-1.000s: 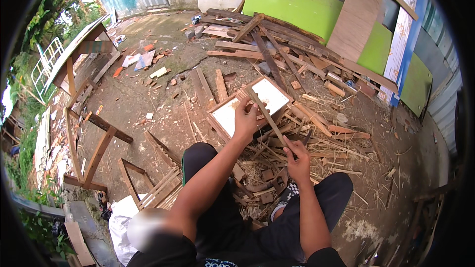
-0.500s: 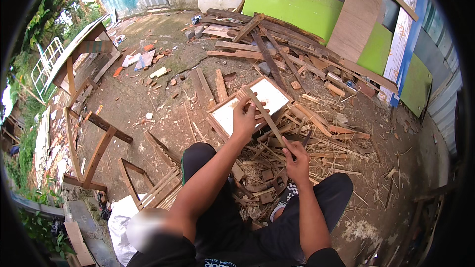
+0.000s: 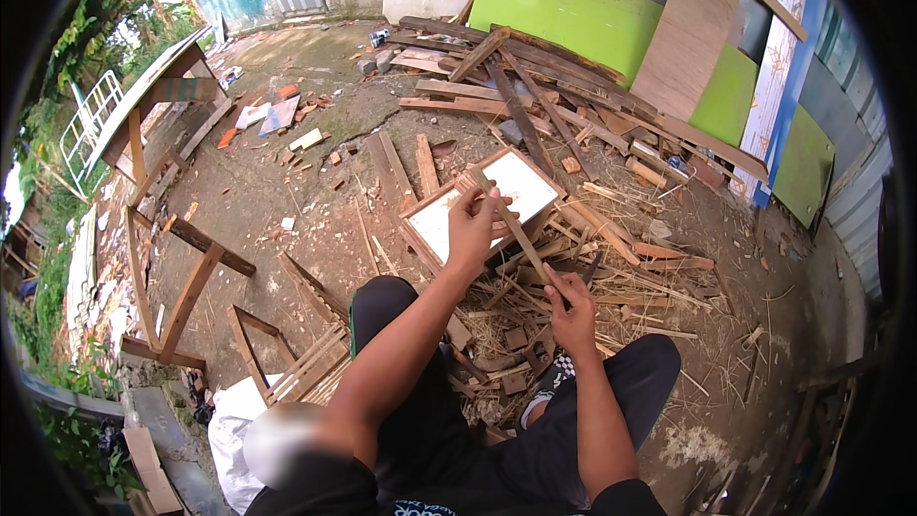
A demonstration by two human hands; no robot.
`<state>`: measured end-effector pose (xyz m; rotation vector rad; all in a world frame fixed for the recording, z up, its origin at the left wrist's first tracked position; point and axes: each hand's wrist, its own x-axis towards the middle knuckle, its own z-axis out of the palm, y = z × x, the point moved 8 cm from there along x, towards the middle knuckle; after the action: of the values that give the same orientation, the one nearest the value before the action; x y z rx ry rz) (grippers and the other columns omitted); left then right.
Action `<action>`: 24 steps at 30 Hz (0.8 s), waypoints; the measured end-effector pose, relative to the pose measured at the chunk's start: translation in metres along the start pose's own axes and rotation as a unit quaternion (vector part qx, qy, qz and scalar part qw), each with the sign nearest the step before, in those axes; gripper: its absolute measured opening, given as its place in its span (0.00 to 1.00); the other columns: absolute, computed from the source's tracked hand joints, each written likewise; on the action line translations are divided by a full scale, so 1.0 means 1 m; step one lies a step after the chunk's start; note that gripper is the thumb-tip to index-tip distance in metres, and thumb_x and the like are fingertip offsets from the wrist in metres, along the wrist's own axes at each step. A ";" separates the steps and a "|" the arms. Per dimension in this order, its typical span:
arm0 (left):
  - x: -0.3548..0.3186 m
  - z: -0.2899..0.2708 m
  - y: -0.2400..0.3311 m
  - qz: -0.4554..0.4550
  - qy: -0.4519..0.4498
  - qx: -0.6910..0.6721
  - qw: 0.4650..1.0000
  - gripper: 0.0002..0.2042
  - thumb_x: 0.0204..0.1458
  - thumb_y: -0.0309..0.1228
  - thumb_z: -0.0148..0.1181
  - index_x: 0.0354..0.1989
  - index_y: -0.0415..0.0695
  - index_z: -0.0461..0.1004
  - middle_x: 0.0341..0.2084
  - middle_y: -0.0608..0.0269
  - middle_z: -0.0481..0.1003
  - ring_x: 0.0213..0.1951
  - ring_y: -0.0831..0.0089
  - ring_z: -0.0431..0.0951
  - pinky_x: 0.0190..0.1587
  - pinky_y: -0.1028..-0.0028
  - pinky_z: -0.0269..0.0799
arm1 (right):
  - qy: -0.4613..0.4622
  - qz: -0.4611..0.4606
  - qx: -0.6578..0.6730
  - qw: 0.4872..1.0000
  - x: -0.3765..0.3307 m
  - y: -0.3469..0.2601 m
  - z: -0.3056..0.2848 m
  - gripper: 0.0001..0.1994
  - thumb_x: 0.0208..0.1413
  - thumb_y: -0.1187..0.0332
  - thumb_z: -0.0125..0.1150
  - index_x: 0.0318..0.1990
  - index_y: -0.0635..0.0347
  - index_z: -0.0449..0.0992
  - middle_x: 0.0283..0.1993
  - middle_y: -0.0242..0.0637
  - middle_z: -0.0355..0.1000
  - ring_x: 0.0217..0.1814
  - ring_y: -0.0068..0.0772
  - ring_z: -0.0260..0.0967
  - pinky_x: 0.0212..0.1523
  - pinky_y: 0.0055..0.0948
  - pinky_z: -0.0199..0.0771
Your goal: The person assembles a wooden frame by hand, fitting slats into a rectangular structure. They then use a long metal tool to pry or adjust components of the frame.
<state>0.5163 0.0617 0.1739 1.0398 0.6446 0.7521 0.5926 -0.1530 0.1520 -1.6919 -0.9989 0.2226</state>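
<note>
A narrow wooden strip (image 3: 522,237) slants between my two hands, above a wood-framed box with a white top (image 3: 523,187). My left hand (image 3: 474,225) grips the strip near its far end, fingers bent around it. Lower and to the right, my right hand (image 3: 572,311) is closed around the strip's near end. The strip crosses over the white top and its front edge. Just right of my right hand, a dark, thin pointed piece (image 3: 593,268) lies among the scraps; its kind is unclear.
Wood offcuts and shavings (image 3: 621,272) cover the ground right of the box. Long planks (image 3: 535,67) are piled behind it, with green panels (image 3: 564,14) leaning at the wall. At left stand a wooden frame (image 3: 196,296) and a slatted wooden piece (image 3: 310,363) beside my knee.
Almost nothing differs. My left thumb has lifted slightly along the strip, and my right hand has shifted a touch; both hands keep hold of it.
</note>
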 end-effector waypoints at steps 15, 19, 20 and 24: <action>0.012 -0.048 0.027 0.115 0.086 -0.011 0.990 0.11 0.71 0.33 0.53 0.50 0.37 0.71 0.46 0.52 0.82 0.46 0.62 0.85 0.41 0.65 0.86 | 0.189 -0.112 -0.205 0.954 -0.007 -0.029 -0.038 0.17 0.60 0.74 0.68 0.56 0.53 0.83 0.54 0.37 0.73 0.57 0.43 0.68 0.58 0.45 0.68; 0.015 -0.056 0.025 0.096 0.097 -0.032 0.990 0.11 0.71 0.32 0.52 0.50 0.36 0.71 0.47 0.51 0.81 0.47 0.60 0.85 0.43 0.63 0.86 | 0.136 -0.030 -0.166 0.976 -0.005 0.000 -0.036 0.20 0.61 0.70 0.69 0.61 0.54 0.79 0.56 0.40 0.73 0.57 0.46 0.72 0.58 0.44 0.73; 0.014 -0.055 0.024 0.089 0.101 -0.042 0.990 0.11 0.71 0.32 0.52 0.50 0.36 0.71 0.47 0.50 0.81 0.48 0.59 0.85 0.43 0.62 0.86 | 0.122 -0.009 -0.140 0.983 -0.005 0.008 -0.035 0.21 0.62 0.69 0.70 0.62 0.55 0.78 0.55 0.41 0.73 0.56 0.47 0.73 0.57 0.44 0.74; 0.014 -0.061 0.025 0.087 0.108 -0.046 0.989 0.11 0.71 0.31 0.52 0.52 0.36 0.70 0.48 0.49 0.80 0.49 0.57 0.85 0.45 0.61 0.86 | 0.084 0.002 -0.106 0.991 -0.002 0.005 -0.026 0.22 0.63 0.67 0.69 0.64 0.57 0.76 0.53 0.43 0.75 0.51 0.45 0.77 0.52 0.42 0.78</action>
<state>0.4711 0.1118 0.1727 0.9442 0.7033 1.0482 0.6095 -0.1726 0.1571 -1.8702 -0.9186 -0.0247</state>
